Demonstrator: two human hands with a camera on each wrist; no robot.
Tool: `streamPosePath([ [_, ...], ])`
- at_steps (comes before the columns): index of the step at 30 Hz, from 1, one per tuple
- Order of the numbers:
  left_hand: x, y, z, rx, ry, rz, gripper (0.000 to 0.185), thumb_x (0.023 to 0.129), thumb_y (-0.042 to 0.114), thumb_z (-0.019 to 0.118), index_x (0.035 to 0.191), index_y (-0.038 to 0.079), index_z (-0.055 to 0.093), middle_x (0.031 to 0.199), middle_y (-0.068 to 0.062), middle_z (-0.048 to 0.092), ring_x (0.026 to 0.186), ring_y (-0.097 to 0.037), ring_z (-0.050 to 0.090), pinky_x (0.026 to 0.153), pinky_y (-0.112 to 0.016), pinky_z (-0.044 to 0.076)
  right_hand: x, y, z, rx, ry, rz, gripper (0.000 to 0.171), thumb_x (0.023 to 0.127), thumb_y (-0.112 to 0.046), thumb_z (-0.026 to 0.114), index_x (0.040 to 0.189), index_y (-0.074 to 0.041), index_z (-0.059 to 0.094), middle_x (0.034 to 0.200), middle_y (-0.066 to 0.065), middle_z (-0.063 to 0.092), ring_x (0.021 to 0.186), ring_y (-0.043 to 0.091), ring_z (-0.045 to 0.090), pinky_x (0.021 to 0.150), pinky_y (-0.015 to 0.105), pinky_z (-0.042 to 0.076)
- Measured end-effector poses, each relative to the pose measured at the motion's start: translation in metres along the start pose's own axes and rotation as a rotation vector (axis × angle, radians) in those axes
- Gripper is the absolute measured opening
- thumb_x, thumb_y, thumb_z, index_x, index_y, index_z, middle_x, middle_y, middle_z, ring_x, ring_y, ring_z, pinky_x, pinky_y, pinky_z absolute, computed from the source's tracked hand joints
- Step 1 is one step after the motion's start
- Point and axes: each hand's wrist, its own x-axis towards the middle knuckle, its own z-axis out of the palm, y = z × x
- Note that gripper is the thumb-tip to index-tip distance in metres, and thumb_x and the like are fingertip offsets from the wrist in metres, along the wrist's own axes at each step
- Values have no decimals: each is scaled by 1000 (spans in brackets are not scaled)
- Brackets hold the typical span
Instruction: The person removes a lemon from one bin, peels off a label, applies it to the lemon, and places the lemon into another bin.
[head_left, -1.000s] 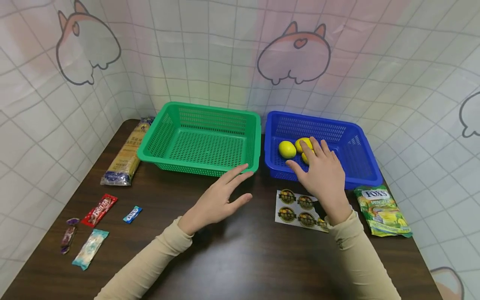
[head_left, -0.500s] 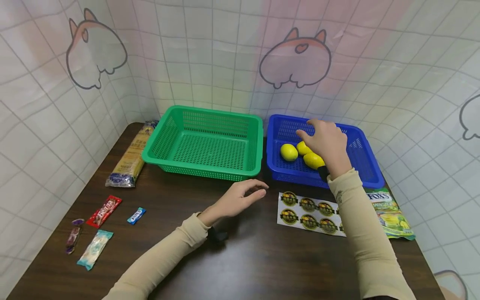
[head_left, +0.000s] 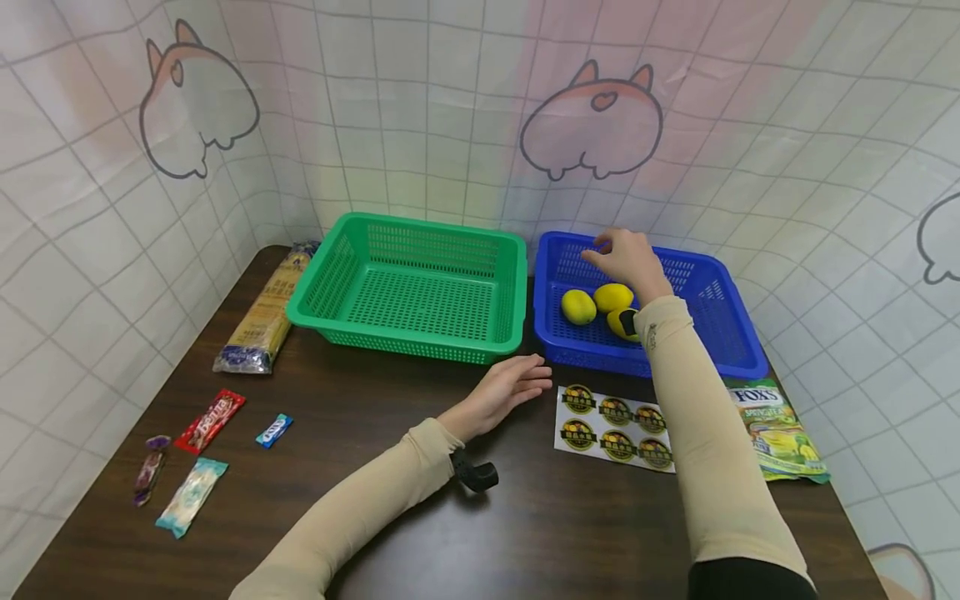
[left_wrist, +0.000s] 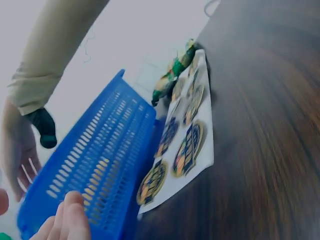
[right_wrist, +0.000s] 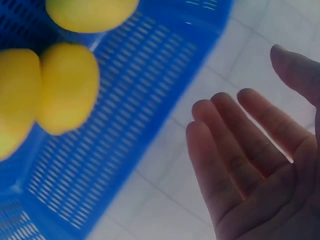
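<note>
Three lemons (head_left: 578, 307) lie close together in the blue basket (head_left: 585, 357), one partly covered by my right wrist's camera. Above that basket, toward its back rim, is my right hand (head_left: 632, 262). The right wrist view shows its palm and loosely bent fingers (right_wrist: 240, 140) holding nothing, beside the basket's wall. My left hand (head_left: 504, 392) hovers over the table before the gap between the two baskets, its fingers extended and holding nothing. Just right of it lies a sheet of round fruit stickers (head_left: 617, 432), partly hidden by my right sleeve.
A green basket (head_left: 405, 342) stands left of the blue one. Beside it lies a long pack of dried noodles (head_left: 266, 312). Several wrapped sweets, among them a red packet (head_left: 211, 422), lie at left. A green Fox's bag (head_left: 783, 433) is at right, partly behind my sleeve.
My right hand has moved from over the lemons toward the basket's back rim, uncovering them. My left hand has moved right and slightly down, away from the green basket's corner.
</note>
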Motion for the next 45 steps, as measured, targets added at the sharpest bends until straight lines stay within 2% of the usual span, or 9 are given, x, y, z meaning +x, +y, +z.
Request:
streamPosePath([
  [3, 9, -6, 5, -74, 38, -12, 55, 106, 32, 46, 148, -2, 37, 151, -26, 44, 134, -32, 54, 120, -42, 39, 9, 5, 8, 26, -35, 18, 54, 99, -42, 57, 136, -3, 56, 139, 23, 58, 126, 42, 54, 108, 58, 46],
  [6, 17, -10, 10, -130, 87, -21, 52, 105, 32, 49, 144, -3, 41, 147, -26, 48, 120, -23, 63, 119, -40, 41, 15, 8, 17, 50, -108, 82, 56, 99, -43, 57, 139, -4, 54, 145, 23, 52, 133, 43, 48, 112, 60, 42],
  [12, 29, -15, 19, -193, 147, 6, 48, 103, 40, 52, 131, 1, 50, 120, -12, 63, 97, -10, 66, 108, -31, 52, 21, 10, 35, 80, -259, 216, 61, 99, -41, 58, 145, -4, 47, 151, 24, 45, 126, 42, 57, 109, 55, 47],
  [15, 33, -16, 23, -214, 155, 13, 46, 103, 41, 52, 129, 4, 50, 110, -5, 61, 95, -10, 66, 101, -27, 55, 22, 11, 45, 78, -295, 253, 61, 97, -40, 61, 144, -3, 49, 148, 23, 49, 126, 40, 58, 109, 54, 48],
  [21, 40, -17, 27, -284, 157, 46, 36, 104, 40, 50, 120, 8, 52, 112, -8, 62, 91, -9, 67, 91, -21, 57, 22, 14, 57, 86, -317, 277, 58, 93, -34, 69, 137, 0, 55, 143, 22, 55, 124, 38, 59, 102, 48, 54],
  [32, 46, -14, 29, -320, 174, 109, 19, 105, 35, 49, 101, 17, 52, 96, 1, 65, 91, -8, 68, 82, -17, 57, 24, 11, 64, 92, -442, 299, 65, 89, -39, 72, 137, 2, 53, 132, 20, 59, 103, 26, 64, 87, 37, 61],
  [37, 46, -13, 29, -318, 169, 131, 15, 105, 31, 49, 99, 18, 53, 95, 2, 64, 90, -7, 68, 81, -16, 57, 25, 10, 65, 36, -437, 283, 63, 89, -41, 71, 132, 2, 56, 124, 18, 61, 99, 25, 65, 80, 33, 63],
  [41, 45, -13, 28, -300, 171, 147, 14, 105, 29, 50, 98, 18, 54, 95, 2, 65, 90, -6, 68, 81, -15, 56, 24, 6, 58, -46, -386, 248, 57, 89, -44, 71, 119, 3, 60, 109, 16, 64, 85, 23, 68, 68, 29, 62],
  [45, 47, -13, 26, -282, 174, 158, 14, 105, 30, 50, 98, 18, 54, 97, 1, 65, 92, -6, 68, 84, -16, 56, 20, -3, 40, -72, -349, 191, 57, 90, -48, 68, 114, 4, 61, 105, 18, 66, 80, 26, 72, 72, 35, 63],
])
